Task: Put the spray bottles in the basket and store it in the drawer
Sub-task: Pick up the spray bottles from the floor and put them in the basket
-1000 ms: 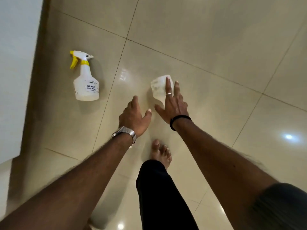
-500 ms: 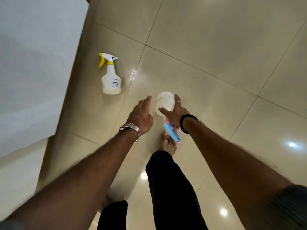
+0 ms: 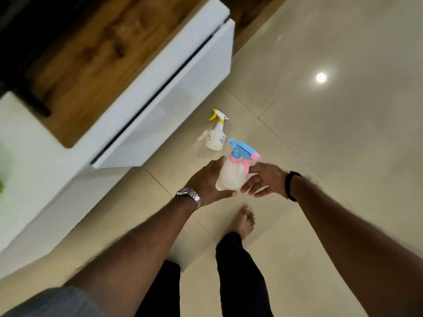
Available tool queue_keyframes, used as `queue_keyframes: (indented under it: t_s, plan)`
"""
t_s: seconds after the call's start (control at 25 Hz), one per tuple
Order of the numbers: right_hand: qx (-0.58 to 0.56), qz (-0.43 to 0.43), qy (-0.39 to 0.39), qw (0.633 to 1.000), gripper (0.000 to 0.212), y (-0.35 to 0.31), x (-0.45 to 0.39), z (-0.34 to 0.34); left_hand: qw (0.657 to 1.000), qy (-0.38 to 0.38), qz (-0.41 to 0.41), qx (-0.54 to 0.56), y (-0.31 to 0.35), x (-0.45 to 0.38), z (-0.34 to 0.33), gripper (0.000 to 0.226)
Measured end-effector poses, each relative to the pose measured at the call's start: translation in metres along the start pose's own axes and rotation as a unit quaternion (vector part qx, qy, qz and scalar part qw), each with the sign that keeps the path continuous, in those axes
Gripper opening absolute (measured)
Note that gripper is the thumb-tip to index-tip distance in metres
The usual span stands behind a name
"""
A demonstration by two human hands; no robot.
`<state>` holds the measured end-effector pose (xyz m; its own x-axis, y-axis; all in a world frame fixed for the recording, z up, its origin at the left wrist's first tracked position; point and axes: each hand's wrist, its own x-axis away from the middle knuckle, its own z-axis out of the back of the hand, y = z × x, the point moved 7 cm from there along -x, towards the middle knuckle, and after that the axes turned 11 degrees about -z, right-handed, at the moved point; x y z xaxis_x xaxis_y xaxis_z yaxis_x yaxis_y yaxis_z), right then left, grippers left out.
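Observation:
A translucent white spray bottle with a blue and pink head (image 3: 231, 173) is held upright above the floor. My left hand (image 3: 207, 183) wraps its body from the left, thumb under its base. My right hand (image 3: 265, 179) is on the bottle's right side with fingers spread, its fingertips touching the pink trigger. A second spray bottle, white with a yellow trigger (image 3: 216, 135), stands on the tiled floor just beyond, close to the cabinet. No basket is in view.
A low white cabinet with drawer fronts (image 3: 160, 92) and a wooden top (image 3: 96, 56) runs along the left; a dark gap shows between its fronts. My bare foot (image 3: 243, 221) stands on the glossy beige tiles (image 3: 332, 145) below the hands.
The blue and pink bottle was lifted off the floor by my right hand, turned upright and taken by my left hand. The view swung up, bringing the cabinet into sight.

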<state>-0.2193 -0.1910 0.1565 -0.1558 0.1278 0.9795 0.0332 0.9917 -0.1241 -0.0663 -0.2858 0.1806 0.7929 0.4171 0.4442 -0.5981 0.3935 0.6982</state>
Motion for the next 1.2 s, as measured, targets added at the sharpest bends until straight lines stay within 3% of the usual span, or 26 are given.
queue_keyframes:
  t_s: [0.16,0.32,0.52,0.72,1.0,1.2]
  plan:
    - [0.093,0.069,0.058,0.992,0.043,-0.050,0.015,-0.092,0.993,0.082,0.075,0.029,-0.046,0.067,0.056,0.091]
    - [0.115,0.156,0.058,0.979,0.085,-0.095,0.020,-0.233,0.970,0.179,0.160,0.032,-0.118,0.185,0.098,0.097]
    - [0.270,0.220,0.128,0.929,0.076,-0.082,0.016,-0.406,0.953,0.227,0.199,0.023,-0.187,0.346,0.103,0.100]
    - [0.379,0.265,0.112,0.879,0.096,-0.100,0.015,-0.559,0.912,0.330,0.243,0.022,-0.238,0.477,0.128,0.103]
    - [0.370,0.460,0.094,0.802,0.080,-0.264,0.034,-0.692,0.815,0.526,0.244,0.013,-0.313,0.536,0.274,0.096]
    - [0.371,0.478,0.145,0.783,0.075,-0.352,-0.005,-0.728,0.811,0.529,0.250,0.023,-0.368,0.522,0.330,0.089]
